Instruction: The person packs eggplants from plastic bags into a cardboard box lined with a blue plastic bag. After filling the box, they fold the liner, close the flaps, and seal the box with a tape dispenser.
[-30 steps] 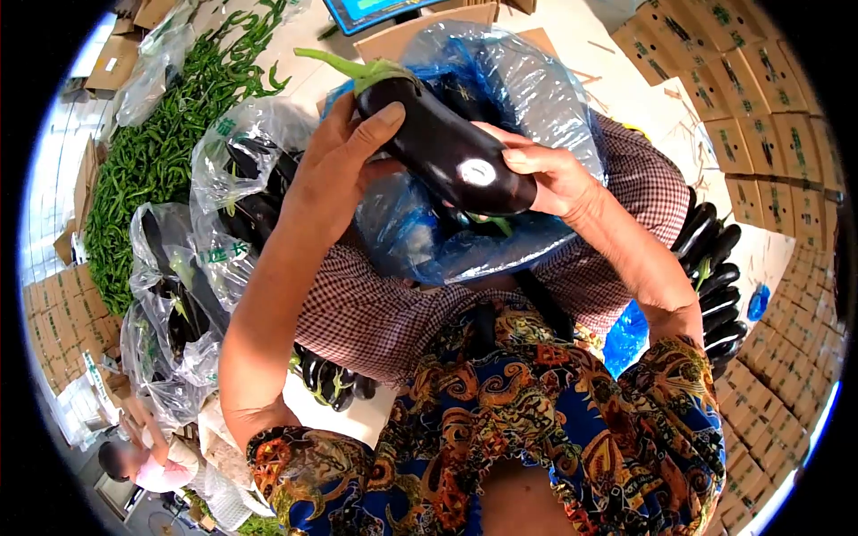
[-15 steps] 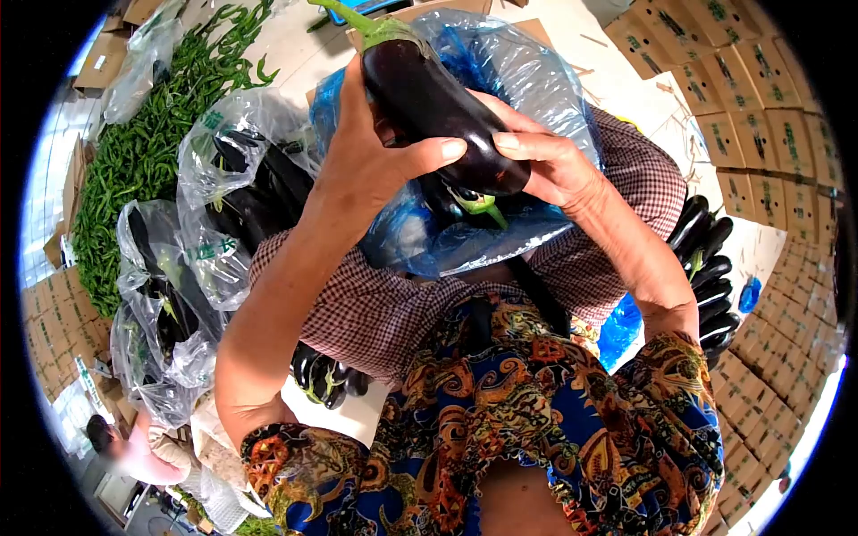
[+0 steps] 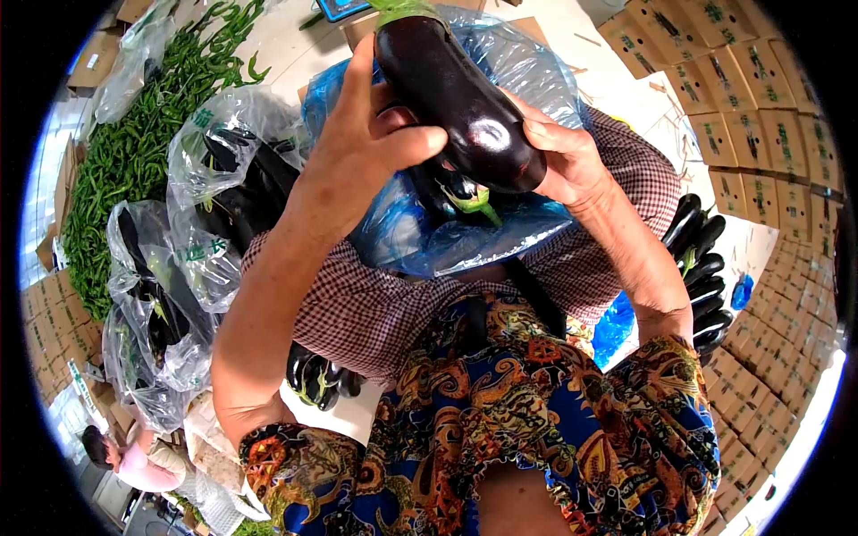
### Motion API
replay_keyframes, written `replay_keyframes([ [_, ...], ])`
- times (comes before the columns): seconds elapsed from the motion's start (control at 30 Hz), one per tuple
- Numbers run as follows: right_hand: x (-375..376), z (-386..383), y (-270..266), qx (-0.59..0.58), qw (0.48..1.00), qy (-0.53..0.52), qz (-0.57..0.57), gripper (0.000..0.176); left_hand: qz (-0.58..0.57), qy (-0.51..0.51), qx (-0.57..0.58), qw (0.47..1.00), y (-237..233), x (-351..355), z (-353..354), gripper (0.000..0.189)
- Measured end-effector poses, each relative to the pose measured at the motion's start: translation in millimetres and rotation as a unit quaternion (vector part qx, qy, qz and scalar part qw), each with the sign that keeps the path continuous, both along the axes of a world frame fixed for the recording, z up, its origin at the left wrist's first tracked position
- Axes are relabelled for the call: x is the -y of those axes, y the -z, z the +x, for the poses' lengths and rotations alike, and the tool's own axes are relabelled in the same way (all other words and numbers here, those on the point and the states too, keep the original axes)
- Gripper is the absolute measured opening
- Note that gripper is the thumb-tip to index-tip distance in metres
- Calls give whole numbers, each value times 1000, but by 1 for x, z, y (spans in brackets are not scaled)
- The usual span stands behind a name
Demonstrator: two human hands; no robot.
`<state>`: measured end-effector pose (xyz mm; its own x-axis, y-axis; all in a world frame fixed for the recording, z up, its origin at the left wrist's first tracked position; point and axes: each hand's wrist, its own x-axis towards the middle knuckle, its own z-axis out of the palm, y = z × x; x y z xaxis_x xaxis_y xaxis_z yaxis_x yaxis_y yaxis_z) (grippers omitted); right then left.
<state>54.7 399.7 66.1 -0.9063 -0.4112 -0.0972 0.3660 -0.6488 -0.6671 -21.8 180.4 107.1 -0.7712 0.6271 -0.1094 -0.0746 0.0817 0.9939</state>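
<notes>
A large, glossy dark eggplant (image 3: pixel 451 98) with a green cap at its top end lies tilted between my two hands. My left hand (image 3: pixel 362 143) closes on its left side, fingers partly hidden behind it and thumb along its edge. At the lower right end, my right hand (image 3: pixel 572 161) grips it, thumb at the side and the other fingers mostly hidden. Below, an open blue plastic bag (image 3: pixel 424 246) rests on my lap with more eggplants in it; the green stem (image 3: pixel 478 204) of one shows.
Clear plastic bags of eggplants (image 3: pixel 237 201) stand at my left, beside a heap of green peppers (image 3: pixel 125 183). Loose eggplants (image 3: pixel 702 268) lie in a row at right. Stacked cartons (image 3: pixel 760 134) line the right side. Another person (image 3: pixel 147 460) is at lower left.
The eggplant has shifted slightly right and turned in my hands, so a bright reflection now shows near its lower end. My left thumb has slid from its front to its left edge.
</notes>
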Motion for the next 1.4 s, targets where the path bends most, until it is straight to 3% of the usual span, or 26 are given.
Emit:
replay_keyframes([
  [0.1,2,0,3,7,1000,12,-8,81,113,-13,86,990,12,-4,-1,88],
  [0.3,3,0,4,5,1000,13,2,80,131,-27,151,979,10,-7,-4,69],
  [0.4,7,3,5,-21,995,17,96,84,100,-60,138,984,14,-11,-4,59],
  [0.5,24,0,-5,-96,975,11,202,85,-1,-61,74,995,7,8,-19,51],
  [0.53,31,-4,-8,-128,965,11,229,84,47,-101,6,994,5,14,-17,35],
  [0.6,33,-11,-22,-127,935,-53,328,67,30,-147,-85,985,-22,48,-20,39],
  [0.63,35,-14,-24,-131,926,-71,346,60,-35,-188,-137,972,-30,77,-24,45],
  [0.7,39,-19,-15,-125,905,-98,394,49,1,-181,-116,977,-69,123,-6,56],
  [0.8,40,-21,5,-89,885,-77,451,41,-196,-301,-230,905,-62,223,14,50],
  [0.83,39,-22,13,-79,886,-83,449,39,-217,-285,-220,907,-55,252,28,61],
  [0.87,40,-23,14,-59,882,-85,460,38,-329,-286,-161,885,-52,275,51,74],
  [0.93,38,-27,22,-59,862,-93,495,39,-313,-270,-99,905,-8,305,91,77],
  [0.97,38,-29,25,-64,856,-103,502,39,-369,-219,-69,901,19,324,111,83],
  [1.03,49,-32,18,-73,838,-127,525,39,-303,-187,33,934,73,343,163,79],
  [1.07,56,-35,12,-75,832,-139,531,39,-378,-121,210,893,88,349,177,83],
  [1.13,69,-42,9,-102,832,-153,523,39,-585,-16,159,795,168,367,228,88],
  [1.27,91,-58,-3,-171,804,-148,550,34,-673,-12,170,719,173,309,250,100],
  [1.4,116,-63,2,-230,776,-155,567,32,-611,-9,148,777,172,304,255,100],
])
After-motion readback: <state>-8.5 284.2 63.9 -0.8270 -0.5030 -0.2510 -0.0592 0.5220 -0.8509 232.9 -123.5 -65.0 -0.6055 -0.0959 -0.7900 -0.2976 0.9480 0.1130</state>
